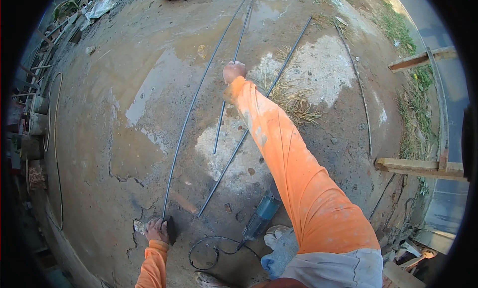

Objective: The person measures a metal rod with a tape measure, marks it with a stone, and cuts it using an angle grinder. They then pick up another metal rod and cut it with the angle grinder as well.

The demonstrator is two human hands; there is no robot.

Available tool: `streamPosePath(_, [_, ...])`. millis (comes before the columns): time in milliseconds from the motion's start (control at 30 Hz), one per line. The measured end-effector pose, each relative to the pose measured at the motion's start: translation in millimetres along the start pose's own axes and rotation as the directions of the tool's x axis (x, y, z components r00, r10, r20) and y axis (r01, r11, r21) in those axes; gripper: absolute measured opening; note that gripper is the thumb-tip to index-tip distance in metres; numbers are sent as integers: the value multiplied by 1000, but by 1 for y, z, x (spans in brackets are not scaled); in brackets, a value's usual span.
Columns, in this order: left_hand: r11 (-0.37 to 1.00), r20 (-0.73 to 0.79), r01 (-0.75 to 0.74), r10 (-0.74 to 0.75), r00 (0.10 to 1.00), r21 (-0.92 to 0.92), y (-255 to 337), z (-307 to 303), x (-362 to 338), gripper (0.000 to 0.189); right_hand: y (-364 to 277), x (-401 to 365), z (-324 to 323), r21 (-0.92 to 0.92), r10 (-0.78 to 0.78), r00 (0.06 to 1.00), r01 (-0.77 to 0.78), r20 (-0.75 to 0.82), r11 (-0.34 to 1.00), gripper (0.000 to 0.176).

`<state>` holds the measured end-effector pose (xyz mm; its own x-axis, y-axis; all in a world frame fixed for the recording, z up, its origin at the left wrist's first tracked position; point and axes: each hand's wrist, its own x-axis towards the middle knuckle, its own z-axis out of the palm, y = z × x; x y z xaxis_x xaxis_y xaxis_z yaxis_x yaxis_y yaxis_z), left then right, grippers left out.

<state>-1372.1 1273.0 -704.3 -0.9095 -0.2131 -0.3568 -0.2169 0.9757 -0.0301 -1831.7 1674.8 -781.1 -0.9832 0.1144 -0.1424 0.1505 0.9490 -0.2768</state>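
Note:
My right hand (234, 71) reaches far forward, its fingers closed around a thin steel rod (219, 128) that runs away from me over the wet ground. Close to my body on the left, my left hand (157, 230) has its fingers curled over a dark block (171, 230). The near end of a longer steel rod (186, 121) meets this block by my fingertips; whether the fingers also pinch the rod is hidden. Another rod (234, 158) lies slantwise under my right arm. A teal power tool (264, 211), its front partly hidden by my sleeve, rests near my feet.
The tool's black cord (204, 265) loops on the ground. Dry grass (294, 101) lies beside a pale concrete patch (323, 64). A thin dark rod (359, 89) lies farther right. Wooden beams (418, 167) stick out along the right edge. A hose (56, 153) runs down the left.

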Motion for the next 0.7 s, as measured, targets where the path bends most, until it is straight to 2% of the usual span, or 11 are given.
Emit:
streamPosePath(33, [1000,2,-3,3,1000,1,-1,1,0,29,-6,-21,-25,-194,-129,987,146,95,970,26])
streamPosePath(67, [1000,4,-9,9,1000,-7,-2,2,1,28,-4,-22,-23,-194,-126,987,143,96,971,26])
streamPosePath(133, [1000,5,-17,17,1000,-14,-2,0,2,28,-5,-23,-15,-158,-279,958,265,-71,951,18])
streamPosePath(333, [1000,1,-6,6,1000,11,5,-3,0,27,-13,-7,-3,104,-224,975,223,-5,969,16])
streamPosePath(533, [1000,43,27,-27,999,-12,7,-8,0,29,-31,-4,5,214,-226,973,213,36,953,15])
streamPosePath(700, [1000,40,-7,6,999,13,7,-9,-2,33,-43,-2,14,250,-225,973,204,58,947,16])
